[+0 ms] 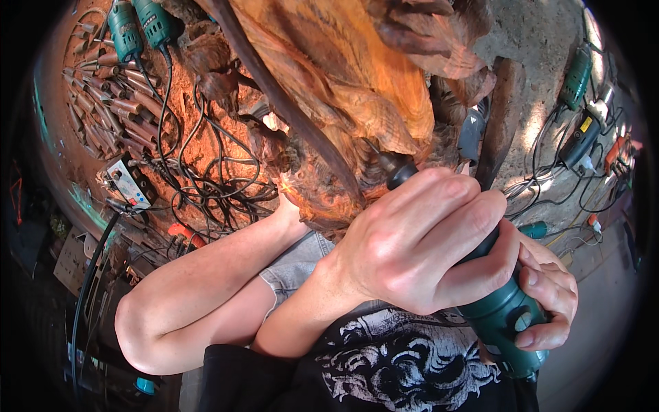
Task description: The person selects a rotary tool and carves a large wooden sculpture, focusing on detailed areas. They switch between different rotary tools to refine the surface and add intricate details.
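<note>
rotary tool (500, 317), at lower right of carved wood (357, 75), is clasped by closed left hand (425, 240) and right hand (555, 295).

Green corded power tools (155, 22), two, side by side at upper left; cords running down. Brown-handled hand tools (120, 103), many, laid in a curved, overlapping row at left. Black cables (213, 196), one tangled heap, lying on orange-brown dust (195, 113). White control box (129, 184), one, tilted, beside the heap. Red-orange object (185, 235), one, kind unclear, below the box. Green power tool (575, 81), one, upper right. Black device with yellow label (580, 143), one, just below it.
</note>
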Tool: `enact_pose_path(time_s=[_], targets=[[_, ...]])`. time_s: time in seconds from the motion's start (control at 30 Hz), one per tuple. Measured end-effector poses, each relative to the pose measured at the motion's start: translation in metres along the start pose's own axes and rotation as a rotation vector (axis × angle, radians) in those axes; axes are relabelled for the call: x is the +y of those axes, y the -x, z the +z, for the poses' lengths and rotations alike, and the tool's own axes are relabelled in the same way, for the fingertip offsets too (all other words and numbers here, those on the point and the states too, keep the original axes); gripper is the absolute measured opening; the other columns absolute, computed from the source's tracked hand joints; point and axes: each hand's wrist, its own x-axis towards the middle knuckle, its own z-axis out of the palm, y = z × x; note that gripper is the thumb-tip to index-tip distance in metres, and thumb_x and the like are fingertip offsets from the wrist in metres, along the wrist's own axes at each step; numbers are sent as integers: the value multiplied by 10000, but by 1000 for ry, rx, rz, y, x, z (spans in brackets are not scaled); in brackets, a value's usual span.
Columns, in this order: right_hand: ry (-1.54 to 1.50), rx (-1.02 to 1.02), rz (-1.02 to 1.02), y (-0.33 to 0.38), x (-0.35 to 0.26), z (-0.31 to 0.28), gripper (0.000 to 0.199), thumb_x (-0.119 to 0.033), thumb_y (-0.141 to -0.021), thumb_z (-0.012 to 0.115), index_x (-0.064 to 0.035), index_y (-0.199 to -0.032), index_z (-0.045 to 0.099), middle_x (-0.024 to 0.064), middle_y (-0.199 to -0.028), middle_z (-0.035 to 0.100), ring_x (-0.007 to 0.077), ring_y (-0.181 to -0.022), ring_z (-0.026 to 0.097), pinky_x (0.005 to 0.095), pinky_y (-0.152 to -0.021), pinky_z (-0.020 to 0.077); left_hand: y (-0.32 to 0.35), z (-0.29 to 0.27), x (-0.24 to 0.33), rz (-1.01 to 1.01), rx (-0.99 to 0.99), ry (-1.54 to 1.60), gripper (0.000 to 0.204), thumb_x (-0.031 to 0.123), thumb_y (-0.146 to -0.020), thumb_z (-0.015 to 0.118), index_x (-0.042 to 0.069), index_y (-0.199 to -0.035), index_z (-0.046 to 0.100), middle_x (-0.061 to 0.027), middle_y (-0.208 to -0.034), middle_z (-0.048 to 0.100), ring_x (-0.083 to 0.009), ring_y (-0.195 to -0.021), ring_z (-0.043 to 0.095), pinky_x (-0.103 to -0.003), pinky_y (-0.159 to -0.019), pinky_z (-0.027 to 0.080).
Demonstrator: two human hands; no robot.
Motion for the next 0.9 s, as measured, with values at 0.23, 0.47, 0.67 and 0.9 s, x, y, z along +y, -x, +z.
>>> enact_pose_path(time_s=[0.23,0.47,0.67,0.9], targets=[[13,117,44,1,-1,11,594,-396,-738,902,-224,-1208,582,293,-1313,567,483,-1141,666,687,-928,565,0,4,-2,-14,19,12,242,142,-623,712,37,-838,677,-121,-890,621,-216,-714,570,-313,-570,477],[20,108,1,5,4,9,580,-384,-739,898,-220,-1201,589,296,-1298,577,484,-1145,664,646,-941,580,1,3,-3,-11,26,49,243,141,-631,720,28,-842,678,-124,-907,619,-216,-712,559,-312,-563,465],[22,136,10,2,4,13,575,-393,-749,892,-216,-1206,590,286,-1286,588,463,-1140,672,620,-929,596,0,2,-3,-22,15,37,236,133,-630,727,27,-835,679,-124,-905,620,-217,-719,559,-311,-563,465],[15,124,-12,-4,6,10,595,-506,-773,866,-197,-1200,592,311,-1267,590,476,-1116,681,614,-926,598,-3,0,-2,-44,-8,75,194,81,-636,751,17,-806,683,-119,-888,619,-211,-707,557,-306,-559,463]])
